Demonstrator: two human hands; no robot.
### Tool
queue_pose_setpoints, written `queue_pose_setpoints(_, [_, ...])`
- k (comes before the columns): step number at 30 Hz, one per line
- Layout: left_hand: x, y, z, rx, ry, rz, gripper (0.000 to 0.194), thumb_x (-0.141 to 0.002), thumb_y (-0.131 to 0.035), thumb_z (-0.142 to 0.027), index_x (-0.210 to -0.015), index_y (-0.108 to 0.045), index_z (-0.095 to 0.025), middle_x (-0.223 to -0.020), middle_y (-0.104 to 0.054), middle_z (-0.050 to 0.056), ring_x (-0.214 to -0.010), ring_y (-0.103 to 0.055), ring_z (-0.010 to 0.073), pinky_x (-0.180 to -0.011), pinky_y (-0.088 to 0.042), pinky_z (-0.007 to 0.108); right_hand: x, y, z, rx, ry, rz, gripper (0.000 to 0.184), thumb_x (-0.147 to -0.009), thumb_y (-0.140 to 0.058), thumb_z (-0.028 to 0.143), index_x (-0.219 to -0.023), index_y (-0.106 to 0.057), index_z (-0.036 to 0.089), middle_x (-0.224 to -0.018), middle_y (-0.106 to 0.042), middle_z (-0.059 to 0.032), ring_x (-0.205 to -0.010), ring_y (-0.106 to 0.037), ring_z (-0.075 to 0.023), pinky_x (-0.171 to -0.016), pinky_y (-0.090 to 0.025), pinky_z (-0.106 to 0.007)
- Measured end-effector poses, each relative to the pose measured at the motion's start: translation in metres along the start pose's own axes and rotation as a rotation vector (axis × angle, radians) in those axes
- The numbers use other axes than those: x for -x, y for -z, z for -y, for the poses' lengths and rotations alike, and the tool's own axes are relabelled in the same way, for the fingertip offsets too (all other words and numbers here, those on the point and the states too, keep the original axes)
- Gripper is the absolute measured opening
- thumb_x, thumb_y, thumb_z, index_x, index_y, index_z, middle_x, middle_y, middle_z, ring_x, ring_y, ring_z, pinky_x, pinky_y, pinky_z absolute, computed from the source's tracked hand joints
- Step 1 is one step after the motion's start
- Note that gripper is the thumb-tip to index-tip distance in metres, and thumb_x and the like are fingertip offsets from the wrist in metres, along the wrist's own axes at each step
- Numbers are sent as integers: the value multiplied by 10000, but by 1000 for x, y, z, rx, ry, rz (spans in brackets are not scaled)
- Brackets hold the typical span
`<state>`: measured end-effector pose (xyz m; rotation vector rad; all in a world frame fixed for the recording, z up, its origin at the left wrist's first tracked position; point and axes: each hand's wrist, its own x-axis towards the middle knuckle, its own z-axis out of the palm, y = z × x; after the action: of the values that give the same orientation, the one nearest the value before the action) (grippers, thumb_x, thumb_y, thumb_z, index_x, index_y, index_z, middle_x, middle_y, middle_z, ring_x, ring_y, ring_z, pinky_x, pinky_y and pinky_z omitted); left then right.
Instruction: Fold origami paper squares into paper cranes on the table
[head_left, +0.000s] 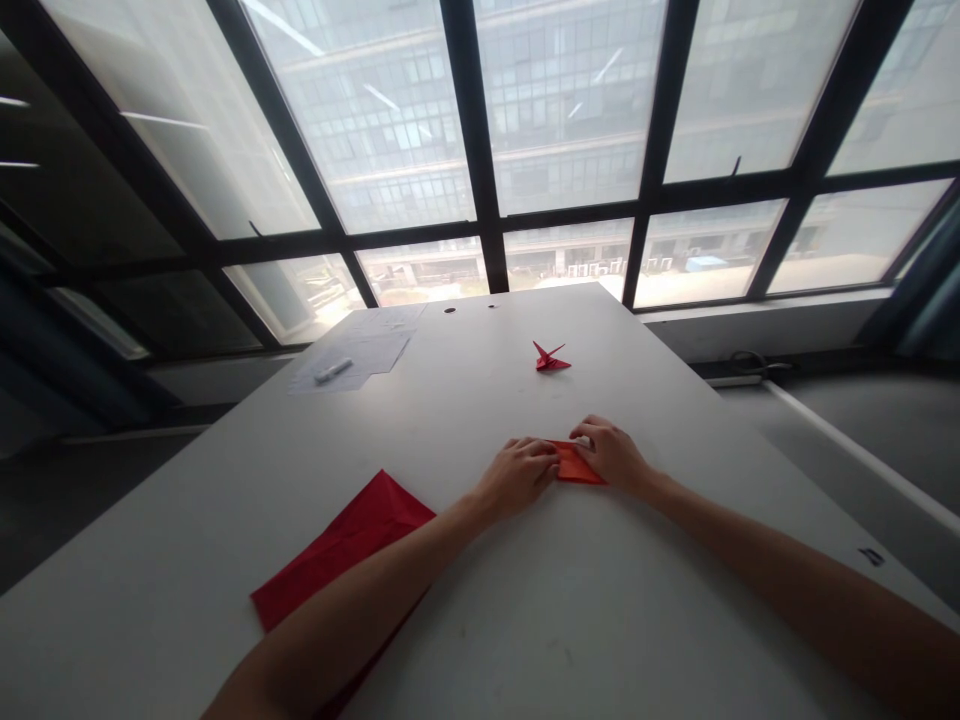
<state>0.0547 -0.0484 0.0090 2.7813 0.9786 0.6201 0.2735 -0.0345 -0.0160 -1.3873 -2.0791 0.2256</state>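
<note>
A small piece of folded orange-red paper (576,464) lies on the white table between my two hands. My left hand (519,470) rests on its left end, fingers bent and pressed onto it. At the right side, my right hand (613,456) grips the paper with its thumb and fingers, covering that edge. Beyond them stands a red folded paper crane (552,360), its pointed tips raised. A larger sheet of red paper (345,540) lies left of my hands, partly hidden under my left forearm.
White paper sheets (367,353) lie at the table's far left, with a white marker-like tube (333,371) on them. The white table (465,400) reaches toward large dark-framed windows. A small dark mark (871,556) shows near the right edge.
</note>
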Motion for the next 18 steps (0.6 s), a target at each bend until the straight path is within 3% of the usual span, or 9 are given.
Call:
queue_pose_setpoints(4, [1, -1, 0, 63, -36, 34, 279, -987, -411, -274, -1136, -636, -207, -1249, -645, 84, -1238, -536, 200, -1086, -376, 375, 1, 1, -3, 77, 64, 11, 151, -882, -581, 176, -878, -726, 221, -967, -663, -54, -931, -602, -185, -839, -465, -289])
queue_pose_setpoints(9, [3, -3, 2, 66, 2, 59, 238, -972, -451, -317, -1107, -590, -179, -1342, -582, 120, -1318, -472, 223, -1150, -299, 424, 0, 1, -6, 35, 67, -51, 246, -885, -538, 111, -1026, -710, 216, -1008, -670, -54, -969, -586, -186, -874, -465, -297])
queue_pose_setpoints(14, [1, -3, 7, 64, 22, 41, 201, -962, -482, -330, -1053, -611, -206, -1300, -617, 91, -1260, -524, 208, -1112, -341, 391, -3, 3, -8, -42, 251, 59, 240, -915, -543, 163, -940, -755, 274, -993, -688, -41, -967, -575, -196, -879, -456, -321])
queue_pose_setpoints(18, [0, -2, 8, 7, 41, 7, 208, -900, -597, -396, -1018, -635, -229, -1268, -634, 68, -1183, -573, 221, -1082, -358, 397, -6, 9, -13, -12, 277, 126, 291, -923, -537, 176, -1044, -741, 345, -1098, -674, -36, -1038, -561, -211, -946, -426, -383])
